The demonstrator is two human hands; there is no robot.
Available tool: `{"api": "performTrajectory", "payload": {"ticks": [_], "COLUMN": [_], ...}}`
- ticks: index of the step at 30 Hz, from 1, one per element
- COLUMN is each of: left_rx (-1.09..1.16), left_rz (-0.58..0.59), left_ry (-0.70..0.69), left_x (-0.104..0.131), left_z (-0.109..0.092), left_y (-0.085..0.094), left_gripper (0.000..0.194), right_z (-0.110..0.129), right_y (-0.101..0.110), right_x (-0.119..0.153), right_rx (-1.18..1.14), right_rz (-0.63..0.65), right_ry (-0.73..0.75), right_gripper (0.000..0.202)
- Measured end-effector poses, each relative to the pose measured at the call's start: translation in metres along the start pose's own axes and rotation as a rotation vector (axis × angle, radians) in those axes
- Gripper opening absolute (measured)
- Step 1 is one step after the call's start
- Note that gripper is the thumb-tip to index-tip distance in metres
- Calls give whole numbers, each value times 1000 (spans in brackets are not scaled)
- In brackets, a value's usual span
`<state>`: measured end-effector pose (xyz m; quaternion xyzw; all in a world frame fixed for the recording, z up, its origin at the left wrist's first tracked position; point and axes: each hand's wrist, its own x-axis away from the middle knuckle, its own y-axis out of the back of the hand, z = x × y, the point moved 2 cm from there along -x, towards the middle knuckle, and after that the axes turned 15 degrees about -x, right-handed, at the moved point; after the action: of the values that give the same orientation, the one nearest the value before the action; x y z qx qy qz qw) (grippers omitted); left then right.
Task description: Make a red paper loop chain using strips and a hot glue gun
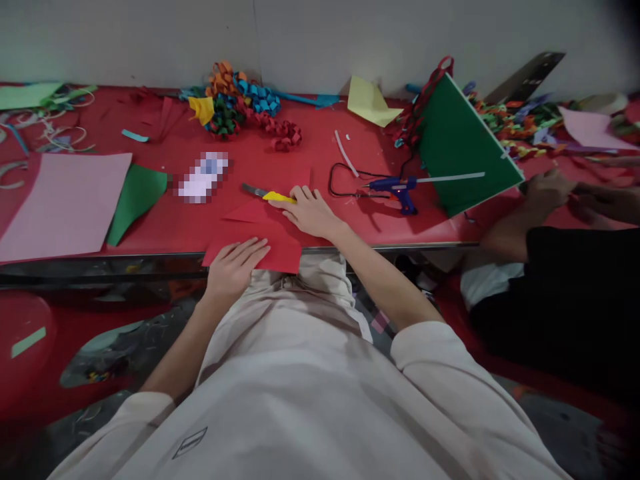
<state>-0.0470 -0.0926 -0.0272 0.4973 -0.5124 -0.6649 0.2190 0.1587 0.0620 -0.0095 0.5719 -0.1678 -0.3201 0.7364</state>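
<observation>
My left hand (235, 265) lies with its fingers stretched out on a red paper (283, 257) that overhangs the front edge of the red table (195, 230). Farther forward, my right hand (311, 210) rests at the rear end of a yellow cutter (273, 197). Its fingers are curled, and whether they grip the cutter or only touch it I cannot tell. The cutter's grey end points left, over the red sheets. Red paper with a pointed left corner (245, 213) lies between my hands.
To the right are a blue glue gun (397, 190) with its black cord and a tilted green board (460, 150). Another person's hands (550, 190) are at the far right. Paper chains (240, 100) lie behind; pink paper (65, 207) and green paper (135, 200) lie left.
</observation>
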Motion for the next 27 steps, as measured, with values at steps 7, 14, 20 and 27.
{"api": "performTrajectory", "payload": {"ticks": [7, 14, 20, 27], "left_rx": [548, 717, 562, 606], "left_rz": [-244, -315, -301, -324], "left_ry": [798, 900, 921, 927], "left_x": [-6, -37, -34, -35], "left_z": [-15, -35, -44, -52], "left_y": [58, 51, 54, 48], "left_gripper": [28, 32, 34, 37], "right_z": [23, 87, 86, 87], "right_y": [22, 41, 20, 31], "right_x": [16, 64, 72, 85], "right_rx": [-233, -1060, -1333, -1091], "right_rz": [-237, -406, -453, -454], "right_ry": [-34, -64, -299, -101], "right_gripper": [49, 42, 37, 37]}}
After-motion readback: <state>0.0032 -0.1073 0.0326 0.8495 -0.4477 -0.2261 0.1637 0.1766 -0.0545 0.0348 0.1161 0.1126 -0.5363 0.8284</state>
